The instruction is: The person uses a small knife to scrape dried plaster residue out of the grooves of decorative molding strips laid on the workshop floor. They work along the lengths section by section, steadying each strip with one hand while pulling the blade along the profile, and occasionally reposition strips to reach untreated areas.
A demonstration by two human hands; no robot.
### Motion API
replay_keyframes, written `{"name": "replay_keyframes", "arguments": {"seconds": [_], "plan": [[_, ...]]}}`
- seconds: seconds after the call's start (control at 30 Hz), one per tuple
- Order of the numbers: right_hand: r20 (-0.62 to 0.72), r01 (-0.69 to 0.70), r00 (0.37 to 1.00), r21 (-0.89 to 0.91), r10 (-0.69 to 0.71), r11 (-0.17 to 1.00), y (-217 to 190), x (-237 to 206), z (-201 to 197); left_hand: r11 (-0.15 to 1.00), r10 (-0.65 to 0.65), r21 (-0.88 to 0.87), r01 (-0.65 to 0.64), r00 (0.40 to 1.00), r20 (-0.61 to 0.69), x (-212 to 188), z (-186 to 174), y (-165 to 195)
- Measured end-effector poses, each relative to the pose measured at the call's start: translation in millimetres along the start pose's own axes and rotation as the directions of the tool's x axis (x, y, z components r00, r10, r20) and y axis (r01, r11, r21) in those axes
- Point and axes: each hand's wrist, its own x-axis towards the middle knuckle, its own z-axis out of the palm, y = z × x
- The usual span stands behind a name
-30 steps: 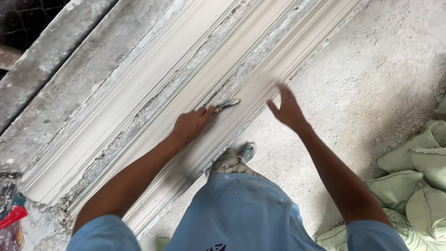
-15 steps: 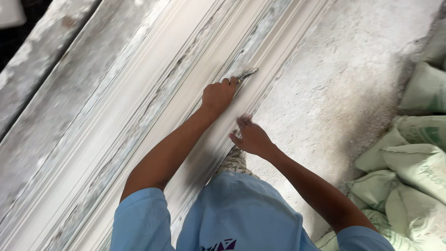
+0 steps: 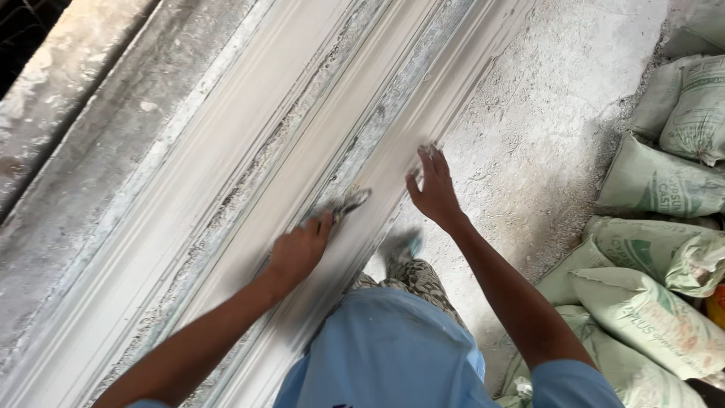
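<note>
Head view: left hand (image 3: 298, 249) pinched small grey metal scraper (image 3: 349, 202), blade on long white plaster moulding (image 3: 249, 151). Right hand (image 3: 434, 189) lay spread flat just beside. Hard push might chip soft edge; scraper might slip toward fingers.

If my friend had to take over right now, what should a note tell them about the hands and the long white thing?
Left hand: shut on a small metal scraping tool, blade on the long white plaster moulding.
Right hand: open, fingers spread, flat on the moulding's near edge; holds nothing.
Things: the moulding runs diagonally on a grey bench; filled green sacks are piled on the dusty floor to the right.
Done: the moulding has a clean stepped profile.
Left: rough grey crust lines the grooves beside the tool.
</note>
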Motion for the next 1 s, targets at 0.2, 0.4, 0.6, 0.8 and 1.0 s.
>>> {"name": "replay_keyframes", "arguments": {"seconds": [0.2,0.4,0.6,0.8,1.0], "plan": [[0.159,-0.026,0.986,-0.106,0.043,0.994,3.2,35.7,-6.0,0.993,-0.057,-0.111,0.041,0.987,-0.148,191.2,-3.4,11.9],[0.608,-0.252,0.761,-0.040,0.224,0.967,70.4,115.9,-98.8,0.993,-0.106,-0.060,0.102,0.991,-0.083,326.1,-24.6,27.8],[0.505,-0.194,0.841,-0.050,0.192,0.980,200.0,225.4,-172.0,0.977,-0.186,-0.091,0.194,0.978,0.095,302.2,-27.2,26.2],[0.435,-0.095,0.877,-0.263,0.206,0.960,275.7,300.3,-150.8,0.978,-0.162,0.139,0.152,0.985,0.065,236.6,-35.0,47.3],[0.278,0.098,0.959,-0.120,-0.061,0.988,301.8,307.8,-111.6,0.973,-0.222,0.088,0.211,0.967,0.129,357.8,-36.6,49.7]]}}
